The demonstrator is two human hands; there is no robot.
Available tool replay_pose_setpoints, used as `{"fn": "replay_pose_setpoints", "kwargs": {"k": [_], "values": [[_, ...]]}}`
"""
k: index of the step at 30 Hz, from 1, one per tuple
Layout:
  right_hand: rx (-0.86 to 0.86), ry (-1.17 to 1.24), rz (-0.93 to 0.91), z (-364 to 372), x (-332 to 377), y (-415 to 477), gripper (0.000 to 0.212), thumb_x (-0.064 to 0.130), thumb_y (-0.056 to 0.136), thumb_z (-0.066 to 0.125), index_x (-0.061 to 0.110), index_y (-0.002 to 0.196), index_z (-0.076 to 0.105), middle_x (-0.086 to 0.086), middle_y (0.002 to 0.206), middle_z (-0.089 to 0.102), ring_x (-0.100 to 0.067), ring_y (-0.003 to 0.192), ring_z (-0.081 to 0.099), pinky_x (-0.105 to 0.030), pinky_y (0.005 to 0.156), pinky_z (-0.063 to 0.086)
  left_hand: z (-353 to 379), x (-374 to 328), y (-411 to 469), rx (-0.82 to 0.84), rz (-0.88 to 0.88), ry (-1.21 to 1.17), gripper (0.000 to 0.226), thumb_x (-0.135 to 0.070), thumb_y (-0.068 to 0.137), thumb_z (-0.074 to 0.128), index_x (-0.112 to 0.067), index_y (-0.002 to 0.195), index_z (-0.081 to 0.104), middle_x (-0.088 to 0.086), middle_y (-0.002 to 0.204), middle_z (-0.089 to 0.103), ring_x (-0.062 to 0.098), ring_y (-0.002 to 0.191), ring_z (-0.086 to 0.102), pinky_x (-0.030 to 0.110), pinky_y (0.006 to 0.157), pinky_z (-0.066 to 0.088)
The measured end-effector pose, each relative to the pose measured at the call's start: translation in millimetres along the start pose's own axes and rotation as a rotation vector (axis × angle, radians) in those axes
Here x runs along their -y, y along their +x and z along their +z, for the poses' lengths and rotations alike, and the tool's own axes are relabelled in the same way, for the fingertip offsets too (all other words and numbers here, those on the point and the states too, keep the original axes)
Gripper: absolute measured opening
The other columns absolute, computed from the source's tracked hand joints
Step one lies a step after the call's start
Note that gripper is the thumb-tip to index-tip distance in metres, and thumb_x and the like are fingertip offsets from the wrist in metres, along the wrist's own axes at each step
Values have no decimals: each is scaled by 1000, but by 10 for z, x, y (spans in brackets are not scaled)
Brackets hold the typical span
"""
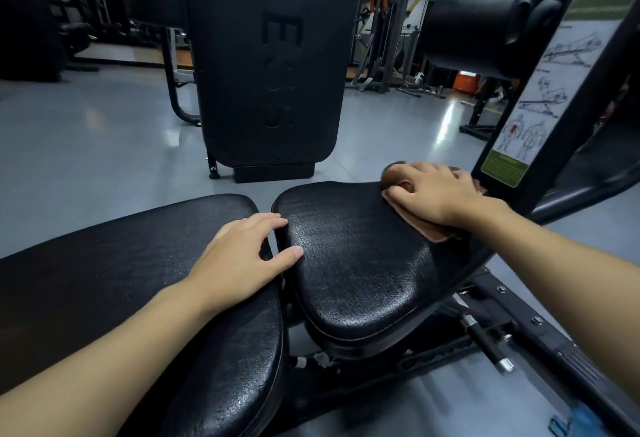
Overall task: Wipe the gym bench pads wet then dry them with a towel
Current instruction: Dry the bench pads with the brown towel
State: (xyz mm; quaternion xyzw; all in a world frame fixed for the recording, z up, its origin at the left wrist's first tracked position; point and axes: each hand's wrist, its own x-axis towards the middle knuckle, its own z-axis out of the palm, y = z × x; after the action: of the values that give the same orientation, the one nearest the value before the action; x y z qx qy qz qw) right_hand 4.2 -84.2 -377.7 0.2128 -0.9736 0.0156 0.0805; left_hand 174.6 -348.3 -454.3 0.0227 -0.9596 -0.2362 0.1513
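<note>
Seat pad (356,270), right grip (433,192) flat, pressing brown towel (396,177), left grip (239,260) spread on back pad (121,263)

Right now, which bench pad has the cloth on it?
The shorter seat pad on the right: the right hand presses a brown cloth on its far corner. The long pad bears only the left hand.

Seat pad (353,263) glossy black grained vinyl; brown cloth (436,232) soft, matt.
</note>
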Motion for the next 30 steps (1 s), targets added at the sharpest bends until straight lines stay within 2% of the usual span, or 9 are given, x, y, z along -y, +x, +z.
{"fn": "replay_pose_setpoints", "kwargs": {"k": [4, 7, 10, 13, 18, 22, 25, 30], "values": [[5, -4, 74, 26, 34, -5, 40, 63, 89, 32, 54, 127, 42, 5, 147, 42, -28, 135, 35, -57, 107, 23, 14, -1, 1, -3, 1, 11, 65, -72, 84, 44, -36, 139, 47, -22, 147, 41, 16, 135, 37, 34, 108, 30], [23, -33, 77, 59, 205, -38, 48, 63, 90, 29, 50, 136, 36, 3, 154, 34, -30, 141, 28, -62, 109, 19, 29, 0, 9, -17, -2, -3, 50, -54, 93, 46, -36, 140, 46, -22, 147, 40, 18, 136, 35, 33, 108, 28], [29, -34, -8, 104, 468, -169, 52, 63, 91, 30, 48, 141, 33, 3, 158, 29, -31, 144, 22, -64, 110, 14, 39, 21, 13, -8, -14, -34, 45, -32, 96, 45, -34, 141, 46, -21, 147, 41, 20, 137, 33, 34, 109, 28], [22, -17, -122, 157, 804, -359, 52, 61, 91, 31, 48, 142, 32, 4, 159, 28, -29, 145, 19, -63, 111, 13, 38, 28, 12, -2, -46, -58, 51, -23, 94, 45, -33, 143, 42, -19, 147, 41, 21, 138, 33, 37, 107, 31], [1, -8, -347, 245, 1183, -825, 54, 60, 94, 32, 47, 146, 29, 2, 161, 23, -32, 149, 11, -65, 113, 7, 26, 2, 18, -8, -62, -60, 55, -15, 92, 46, -29, 145, 41, -12, 147, 44, 22, 135, 36, 38, 106, 34], [-66, 16, -428, 238, 1003, -938, 51, 61, 94, 35, 50, 144, 32, 6, 160, 28, -25, 149, 15, -57, 117, 10, 27, 51, 11, -3, -33, -38, 52, -18, 92, 48, -33, 142, 44, -16, 146, 44, 21, 135, 38, 40, 108, 36], [-49, 9, -361, 159, 668, -782, 51, 61, 94, 36, 50, 144, 31, 10, 160, 28, -19, 148, 18, -54, 117, 13, 15, 46, 8, 2, -32, -15, 51, -23, 93, 49, -36, 141, 44, -22, 146, 42, 19, 136, 36, 41, 107, 36], [-71, -27, -84, 31, -81, -448, 46, 63, 94, 31, 51, 139, 33, 12, 156, 34, -18, 142, 29, -54, 112, 21, 28, 52, 7, -6, -14, -6, 51, -25, 92, 49, -34, 142, 44, -21, 147, 41, 20, 136, 36, 39, 109, 34]]}}
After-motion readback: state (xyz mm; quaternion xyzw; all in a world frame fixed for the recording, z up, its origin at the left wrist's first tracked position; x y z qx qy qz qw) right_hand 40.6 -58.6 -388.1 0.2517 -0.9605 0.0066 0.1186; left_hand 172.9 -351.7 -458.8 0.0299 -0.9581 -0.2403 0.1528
